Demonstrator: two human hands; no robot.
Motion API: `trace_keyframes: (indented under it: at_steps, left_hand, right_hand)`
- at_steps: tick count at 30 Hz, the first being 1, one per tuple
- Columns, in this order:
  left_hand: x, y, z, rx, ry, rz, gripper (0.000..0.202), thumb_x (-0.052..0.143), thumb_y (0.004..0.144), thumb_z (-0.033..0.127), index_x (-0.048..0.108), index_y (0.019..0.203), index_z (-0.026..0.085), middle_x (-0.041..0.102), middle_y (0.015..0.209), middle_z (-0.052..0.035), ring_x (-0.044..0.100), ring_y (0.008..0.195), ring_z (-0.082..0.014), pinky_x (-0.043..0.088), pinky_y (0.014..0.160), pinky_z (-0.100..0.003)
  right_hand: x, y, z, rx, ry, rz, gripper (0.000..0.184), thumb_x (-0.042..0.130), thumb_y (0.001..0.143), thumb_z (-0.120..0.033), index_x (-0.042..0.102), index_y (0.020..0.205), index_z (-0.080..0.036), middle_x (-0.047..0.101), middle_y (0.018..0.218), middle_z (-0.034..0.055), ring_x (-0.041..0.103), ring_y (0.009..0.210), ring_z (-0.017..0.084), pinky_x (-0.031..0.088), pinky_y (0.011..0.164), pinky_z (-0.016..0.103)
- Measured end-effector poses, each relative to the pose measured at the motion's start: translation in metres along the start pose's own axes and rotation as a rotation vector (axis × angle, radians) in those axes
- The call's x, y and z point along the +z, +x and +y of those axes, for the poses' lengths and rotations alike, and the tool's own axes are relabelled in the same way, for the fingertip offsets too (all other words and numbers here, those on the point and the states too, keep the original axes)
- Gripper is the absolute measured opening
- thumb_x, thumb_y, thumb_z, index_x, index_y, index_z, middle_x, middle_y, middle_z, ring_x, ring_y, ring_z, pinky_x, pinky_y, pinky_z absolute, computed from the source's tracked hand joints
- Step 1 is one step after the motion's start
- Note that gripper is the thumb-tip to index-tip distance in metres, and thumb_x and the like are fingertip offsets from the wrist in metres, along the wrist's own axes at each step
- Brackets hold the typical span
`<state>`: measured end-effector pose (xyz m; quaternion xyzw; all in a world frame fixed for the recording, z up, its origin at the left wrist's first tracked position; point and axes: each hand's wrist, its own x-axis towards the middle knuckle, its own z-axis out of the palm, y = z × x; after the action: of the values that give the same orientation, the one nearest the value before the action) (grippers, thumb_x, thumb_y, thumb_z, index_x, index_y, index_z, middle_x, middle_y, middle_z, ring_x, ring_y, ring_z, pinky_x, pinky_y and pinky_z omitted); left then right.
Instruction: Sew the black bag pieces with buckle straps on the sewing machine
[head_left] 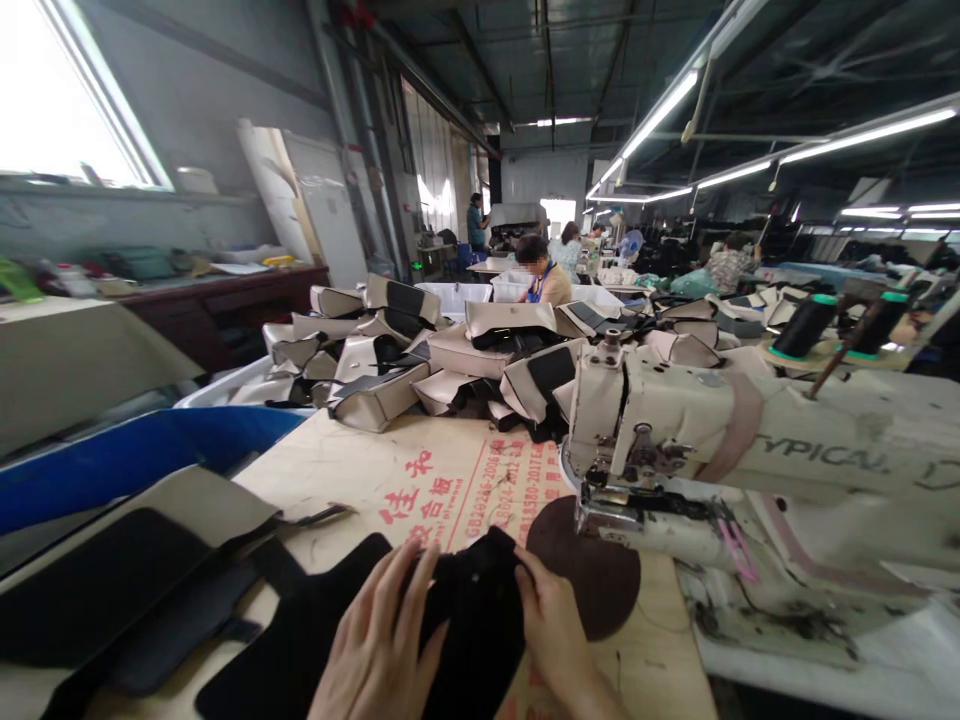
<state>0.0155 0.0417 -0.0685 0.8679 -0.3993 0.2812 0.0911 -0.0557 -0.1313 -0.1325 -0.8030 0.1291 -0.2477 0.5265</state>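
A black piece of fabric or leather (pixel 480 625) lies between my hands above the plywood tabletop. My left hand (pixel 382 640) presses on its left side, fingers bent over it and the thumb near its middle. At the right edge, my right hand (pixel 551 625) pinches the piece, with some fingertips hidden behind it. Black material also stretches out flat to the left, under my left hand. A dark brown round patch (pixel 592 575) is on the board beside my right hand. Farther left rests a beige-and-black sewn piece (pixel 172 540) with dark straps.
An industrial sewing machine (pixel 720 430) with black thread spools (pixel 806 325) stands on the right. Beige-and-black sewn pieces (pixel 469 345) are heaped beyond the plywood board (pixel 360 450). A blue bin edge (pixel 165 450) is at left. A co-worker (pixel 551 280) sits behind the heap.
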Motion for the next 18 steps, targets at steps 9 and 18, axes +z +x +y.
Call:
trace_keyframes:
  at_steps: [9, 18]
  left_hand:
    - [0.006, 0.049, 0.061, 0.229, -0.111, -0.079, 0.029, 0.043, 0.083, 0.018, 0.052, 0.11, 0.019, 0.066, 0.09, -0.0042, 0.06, 0.08, -0.0183, 0.043, 0.079, -0.034]
    - [-0.004, 0.075, 0.087, 0.351, -0.031, -0.074, 0.024, 0.044, 0.085, 0.02, 0.055, 0.106, 0.018, 0.065, 0.089, -0.0056, 0.057, 0.081, -0.0198, 0.037, 0.078, -0.036]
  right_hand:
    - [-0.048, 0.0, 0.003, -0.002, -0.126, 0.05, 0.039, 0.028, 0.091, -0.031, 0.053, 0.117, -0.016, 0.062, 0.109, 0.007, 0.059, 0.1, 0.018, 0.049, 0.087, 0.032]
    - [-0.07, 0.0, 0.008, -0.004, -0.231, 0.172, 0.038, 0.03, 0.09, -0.024, 0.051, 0.119, -0.013, 0.061, 0.111, 0.0079, 0.059, 0.101, 0.017, 0.047, 0.09, 0.031]
